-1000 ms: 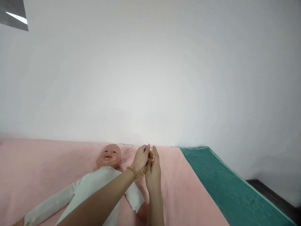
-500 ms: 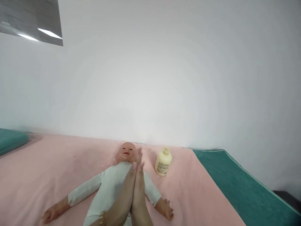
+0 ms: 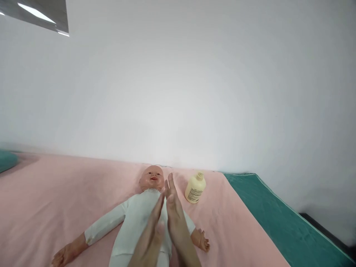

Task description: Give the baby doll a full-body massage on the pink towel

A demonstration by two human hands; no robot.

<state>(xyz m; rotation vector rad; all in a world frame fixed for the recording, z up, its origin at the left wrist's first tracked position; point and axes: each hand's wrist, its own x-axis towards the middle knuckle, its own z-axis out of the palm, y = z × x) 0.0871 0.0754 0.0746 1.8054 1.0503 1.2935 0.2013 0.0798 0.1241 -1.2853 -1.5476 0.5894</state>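
Observation:
A baby doll (image 3: 136,222) in a white long-sleeved suit lies on its back on the pink sheet (image 3: 69,193), arms spread wide. Over its chest are my two hands, palms facing each other with a narrow gap between them. My left hand (image 3: 152,226) is a little lower, fingers stretched out, with nothing in it. My right hand (image 3: 174,209) reaches further forward, its fingers straight and pointing up beside the doll's head; it too holds nothing. To the right of the doll a pale yellow bottle (image 3: 195,188) stands upright, untouched.
Behind the sheet rises a white wall (image 3: 180,92). A green mattress surface (image 3: 272,207) shows at the right, and a green cushion (image 3: 7,161) sits at the left edge. A dark object (image 3: 317,221) lies beyond the mattress at far right.
My hands were pressed together palm to palm; now they are apart, the left lower and further back than the right. The view has shifted slightly. The doll and bottle stay in place.

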